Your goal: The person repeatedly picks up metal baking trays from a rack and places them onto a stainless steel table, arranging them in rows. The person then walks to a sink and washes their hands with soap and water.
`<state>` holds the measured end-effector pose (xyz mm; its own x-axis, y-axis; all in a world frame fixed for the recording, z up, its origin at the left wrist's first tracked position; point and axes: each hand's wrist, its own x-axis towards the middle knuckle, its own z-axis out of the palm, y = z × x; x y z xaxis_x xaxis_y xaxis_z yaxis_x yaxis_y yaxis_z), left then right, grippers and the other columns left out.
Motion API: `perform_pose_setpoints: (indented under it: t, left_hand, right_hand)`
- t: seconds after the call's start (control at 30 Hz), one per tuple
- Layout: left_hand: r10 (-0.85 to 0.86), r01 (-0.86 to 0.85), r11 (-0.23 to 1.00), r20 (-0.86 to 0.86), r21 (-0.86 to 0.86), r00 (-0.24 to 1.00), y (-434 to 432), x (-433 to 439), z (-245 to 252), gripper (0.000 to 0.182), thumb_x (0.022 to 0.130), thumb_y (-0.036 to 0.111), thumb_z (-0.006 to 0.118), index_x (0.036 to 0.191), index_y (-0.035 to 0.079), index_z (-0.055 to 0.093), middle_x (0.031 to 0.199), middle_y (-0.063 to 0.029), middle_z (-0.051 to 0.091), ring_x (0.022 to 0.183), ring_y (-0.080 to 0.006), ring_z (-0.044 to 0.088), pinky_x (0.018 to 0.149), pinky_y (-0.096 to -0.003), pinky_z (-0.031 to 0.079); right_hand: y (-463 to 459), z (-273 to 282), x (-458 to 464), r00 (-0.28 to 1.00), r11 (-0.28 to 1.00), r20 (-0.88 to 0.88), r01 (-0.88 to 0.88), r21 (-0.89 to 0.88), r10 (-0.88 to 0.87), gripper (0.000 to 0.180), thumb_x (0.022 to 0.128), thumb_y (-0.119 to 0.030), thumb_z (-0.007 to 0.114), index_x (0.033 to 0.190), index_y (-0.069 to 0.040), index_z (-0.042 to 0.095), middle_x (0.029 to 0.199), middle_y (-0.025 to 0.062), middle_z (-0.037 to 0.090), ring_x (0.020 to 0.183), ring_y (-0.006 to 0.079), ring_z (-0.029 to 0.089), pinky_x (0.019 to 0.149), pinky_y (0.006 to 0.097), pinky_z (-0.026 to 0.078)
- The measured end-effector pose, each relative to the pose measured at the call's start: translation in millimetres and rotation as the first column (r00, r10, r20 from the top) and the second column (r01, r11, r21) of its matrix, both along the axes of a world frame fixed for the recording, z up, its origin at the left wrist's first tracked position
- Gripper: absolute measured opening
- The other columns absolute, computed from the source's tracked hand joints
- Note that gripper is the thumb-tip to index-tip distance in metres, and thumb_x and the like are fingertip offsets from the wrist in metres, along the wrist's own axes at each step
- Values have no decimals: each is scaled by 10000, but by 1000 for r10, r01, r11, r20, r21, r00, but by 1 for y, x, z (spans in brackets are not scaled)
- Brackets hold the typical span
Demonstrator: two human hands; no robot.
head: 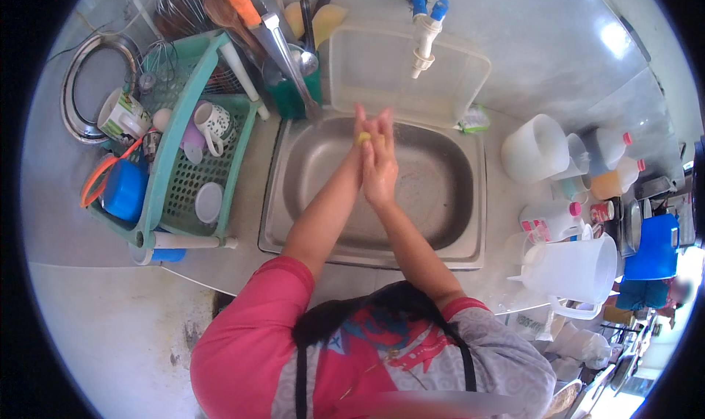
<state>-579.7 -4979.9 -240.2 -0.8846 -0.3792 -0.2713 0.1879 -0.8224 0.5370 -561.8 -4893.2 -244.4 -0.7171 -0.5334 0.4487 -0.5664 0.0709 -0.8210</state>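
Both of my hands meet over the stainless steel sink (424, 193), near its back rim. My left hand (361, 124) reaches in from the left side of the view, and my right hand (381, 168) lies against it, palm towards palm. Between them shows a small yellow-green piece (364, 137), perhaps soap; which hand bears it I cannot tell. The skin looks wet. Above and behind the hands, a white plastic tap (423, 47) with blue fittings juts from the wall. A translucent plastic tub (407, 72) leans upright against the wall behind the sink.
At left stands a green plastic dish rack (182, 138) with mugs and a blue container (125, 190). Tongs (286, 55) and other utensils stand in a green holder (294, 97). On the right are a white tub (534, 149), bottles and a clear pitcher (584, 267). A person (650, 295) is far right.
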Motion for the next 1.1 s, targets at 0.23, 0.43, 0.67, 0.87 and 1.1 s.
perform_pose_setpoints:
  t: [0.23, 0.43, 0.67, 0.87, 1.1]
  left_hand:
    - [-201, 166, 946, -103, -279, 974, 24, -5, 27, 1076, 792, 827, 178, 1460, -16, 151, 1503, -125, 251, 1378, -224, 252, 1126, -355, 151]
    - [-71, 32, 990, -293, -135, 954, 10, -12, 26, 948, 810, 799, 154, 1498, 151, 92, 1556, -85, 90, 1405, -266, 175, 1136, -429, 106]
    - [-80, 34, 992, -396, -120, 915, 6, -5, 13, 806, 834, 769, 109, 1496, 311, 88, 1570, 0, -14, 1419, -299, 92, 1135, -488, 56]
    - [-240, 152, 945, -298, -291, 924, 8, 4, 20, 877, 825, 781, 72, 1499, 226, 146, 1565, 20, 69, 1420, -251, 113, 1140, -435, 64]
    - [-337, 95, 540, -112, -836, 935, 3, 19, 7, 823, 888, 703, 197, 1474, 125, 240, 1555, -82, 118, 1429, -270, 91, 1140, -453, 33]
  right_hand:
    - [-18, 2, -97, 855, 989, 516, 113, -95, -48, 384, 988, -244, 440, 1254, 11, 546, 1251, 161, 565, 1106, 211, 544, 941, 323, 411]
    - [-20, 5, -63, 745, 946, 666, 205, -252, 16, 381, 979, -178, 454, 1315, -2, 490, 1237, 98, 560, 1022, 152, 556, 893, 281, 432]
    - [-24, -12, -48, 631, 865, 765, 307, -397, 127, 473, 929, -45, 486, 1388, -12, 376, 1192, 142, 545, 924, 185, 580, 758, 302, 490]
    - [-42, -40, -93, 666, 927, 738, 337, -166, -110, 392, 904, -122, 566, 1249, 25, 454, 897, 114, 604, 708, 182, 585, 600, 310, 492]
    - [-13, -42, -162, 533, 977, 844, 204, -59, -61, 252, 916, -275, 526, 947, -30, 580, 630, 68, 558, 560, 238, 550, 615, 360, 504]
